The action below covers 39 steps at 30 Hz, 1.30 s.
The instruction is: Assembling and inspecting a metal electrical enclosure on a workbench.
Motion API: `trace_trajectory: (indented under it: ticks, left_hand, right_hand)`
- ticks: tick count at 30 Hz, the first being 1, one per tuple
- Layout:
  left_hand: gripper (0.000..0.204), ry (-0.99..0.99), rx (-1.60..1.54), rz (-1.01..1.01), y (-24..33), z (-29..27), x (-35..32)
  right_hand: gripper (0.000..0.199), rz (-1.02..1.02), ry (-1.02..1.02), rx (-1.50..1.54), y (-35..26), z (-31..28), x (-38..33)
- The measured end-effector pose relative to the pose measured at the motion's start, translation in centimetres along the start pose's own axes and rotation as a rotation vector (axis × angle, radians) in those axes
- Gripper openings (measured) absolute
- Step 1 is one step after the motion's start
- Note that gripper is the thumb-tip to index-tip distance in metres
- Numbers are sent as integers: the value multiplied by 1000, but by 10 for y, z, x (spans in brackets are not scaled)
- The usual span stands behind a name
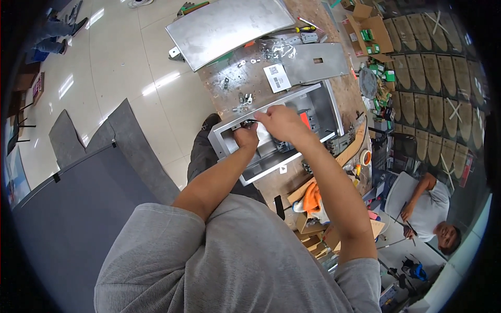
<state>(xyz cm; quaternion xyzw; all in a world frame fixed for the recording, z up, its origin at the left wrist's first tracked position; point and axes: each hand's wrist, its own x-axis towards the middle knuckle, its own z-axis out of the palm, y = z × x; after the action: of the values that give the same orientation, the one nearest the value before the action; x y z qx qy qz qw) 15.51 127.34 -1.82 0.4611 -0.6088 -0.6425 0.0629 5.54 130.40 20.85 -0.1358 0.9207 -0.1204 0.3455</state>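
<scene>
A grey metal enclosure (289, 169) lies open on the bench in front of me, with dark parts and a red-orange piece (305, 121) inside. My left hand (246, 136) reaches into its left end, fingers curled near the far wall. Close beside it, over the box, my right hand (281, 121) is closed with its fingertips pinched together. A small dark, shiny piece (251, 122) shows between the two hands; its kind is too small to make out. Just beyond the far wall lie several small metal terminals (245, 99).
A large sheet-metal panel (229, 28) overhangs the bench's far left side. A grey plate (315, 62) and a white printed label (277, 77) lie behind the box. A yellow-handled screwdriver (305, 29) is farther back. Cardboard boxes (371, 31) stand right; another person (430, 208) sits at lower right.
</scene>
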Motion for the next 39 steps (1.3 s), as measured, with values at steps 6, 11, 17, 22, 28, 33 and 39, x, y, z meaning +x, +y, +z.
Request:
trace_trajectory:
  ticks: [6,11,17,22,28,33,39]
  left_hand:
    - [49,89,328,-74,1,1,7]
    - [61,260,392,42,-54,4,13]
    - [36,-218,404,93,84,-31,-67]
    - [13,-448,289,484,93,-42,-46]
    - [20,-450,363,675,91,-55,-36]
    - [25,-371,340,630,100,-48,-45]
    - [26,-347,285,558,102,-44,-44]
  right_hand:
    - [20,-46,79,-199,-8,3,-19]
    - [23,-94,114,-270,-23,4,-15]
    - [28,379,-113,499,4,5,1]
    - [42,386,-12,695,5,15,-13]
    - [51,-253,473,-31,-3,-8,-69]
    - [40,-508,318,-163,8,-19,-92]
    - [18,-478,331,-211,11,-7,-77]
